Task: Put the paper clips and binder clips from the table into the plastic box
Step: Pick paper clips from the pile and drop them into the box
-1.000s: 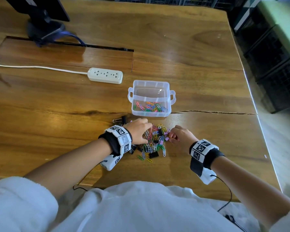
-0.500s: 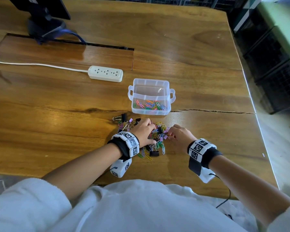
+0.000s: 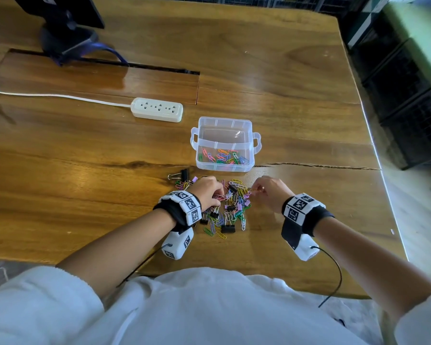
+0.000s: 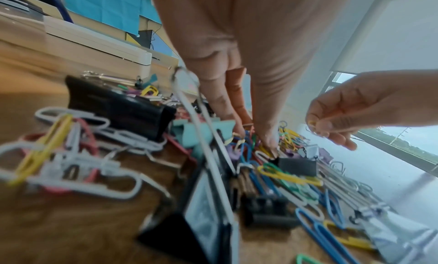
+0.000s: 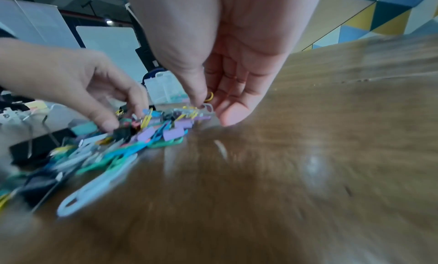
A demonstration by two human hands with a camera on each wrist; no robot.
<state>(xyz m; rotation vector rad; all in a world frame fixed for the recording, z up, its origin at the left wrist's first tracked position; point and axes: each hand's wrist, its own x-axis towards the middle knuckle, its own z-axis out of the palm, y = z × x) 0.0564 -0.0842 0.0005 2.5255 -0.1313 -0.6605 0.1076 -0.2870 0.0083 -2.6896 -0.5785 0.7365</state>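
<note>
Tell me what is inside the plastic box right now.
The plastic box stands open, with a loose layer of coloured paper clips along its near side. No binder clips show among them. Its far half looks bare, though glare on the clear plastic hides detail.

- Heap of coloured paper clips (image 3: 234, 207) mixed with black binder clips (image 3: 227, 229), on table.
- Clear plastic box (image 3: 224, 125), lidless, just beyond heap, holding some paper clips.

Bright daylight, glare on the table (image 3: 159, 78) top. Head view sharp, edges bowed. Both wrist views motion-blurred, worst at bottom edges.
</note>
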